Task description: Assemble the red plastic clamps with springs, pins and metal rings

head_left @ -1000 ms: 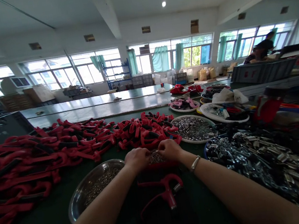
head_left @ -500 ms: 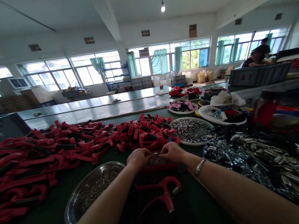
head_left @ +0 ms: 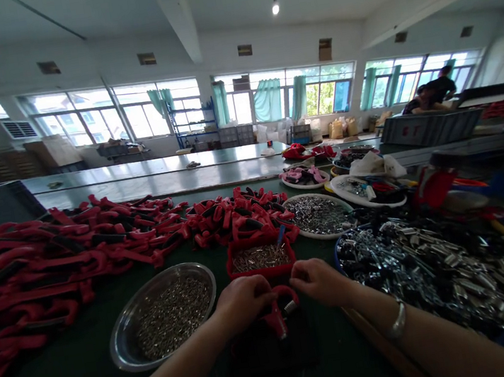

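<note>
A red tool body [head_left: 279, 323] with a curved end and a metal coil spring lies on a dark pad [head_left: 274, 360] in front of me. My left hand [head_left: 245, 301] reaches over its upper left side, fingertips pinched against or just above it. Right of the curved end is my right hand [head_left: 317, 281], thumb and fingers pinched together. Whatever either pinch holds is too small to see. Just beyond the hands stands a red tray [head_left: 263, 272] of small metal pins. Left of them is a steel bowl [head_left: 124, 355] of small metal parts.
Red tool bodies with black grips [head_left: 116, 235] are heaped at left and centre. On the right lie a large pile of metal parts [head_left: 437, 267] and a white dish [head_left: 321, 236] of small fittings. A grey crate [head_left: 428, 127] stands far right, a person [head_left: 437, 89] behind it.
Both hands have come back from the pin tray toward me, to the red tool body. The pins and the steel bowl show more fully. The view has tilted slightly.
</note>
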